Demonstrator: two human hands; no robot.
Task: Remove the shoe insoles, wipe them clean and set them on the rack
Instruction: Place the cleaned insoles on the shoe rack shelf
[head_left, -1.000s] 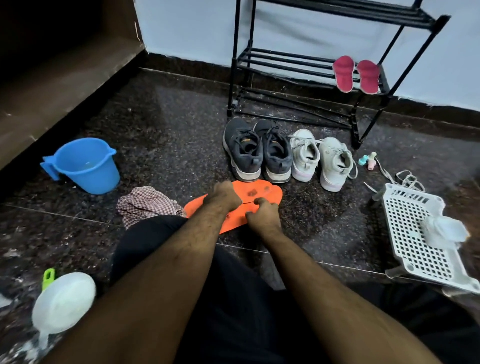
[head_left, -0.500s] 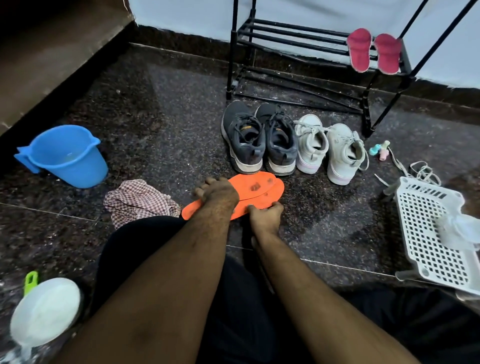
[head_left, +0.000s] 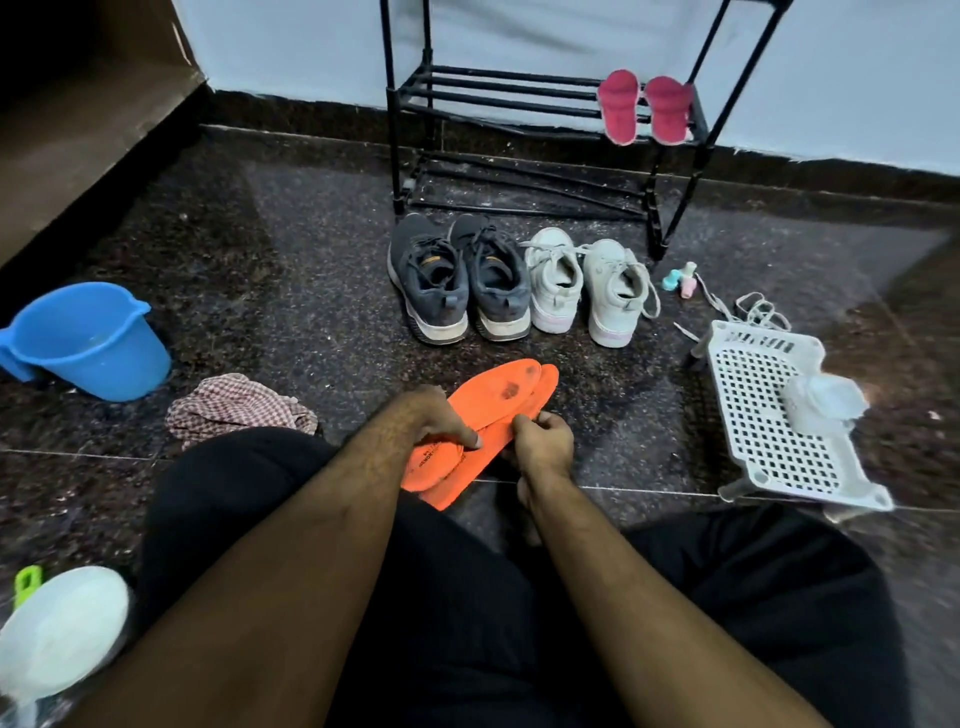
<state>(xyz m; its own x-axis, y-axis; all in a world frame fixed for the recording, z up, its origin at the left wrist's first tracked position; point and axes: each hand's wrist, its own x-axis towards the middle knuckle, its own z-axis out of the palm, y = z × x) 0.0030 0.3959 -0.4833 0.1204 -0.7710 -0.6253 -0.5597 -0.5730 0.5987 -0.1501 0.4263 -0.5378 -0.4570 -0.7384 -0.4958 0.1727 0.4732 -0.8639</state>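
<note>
Both hands' fingers, left hand (head_left: 426, 421) and right hand (head_left: 540, 441), apparently pinch stacked orange insoles (head_left: 498, 400), toes angled up-right.

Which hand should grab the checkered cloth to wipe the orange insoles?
Probably the left hand. The checkered cloth lies on the floor on its side, close by. The right hand is farther off and pinches the orange insoles, so it can hold them.
</note>
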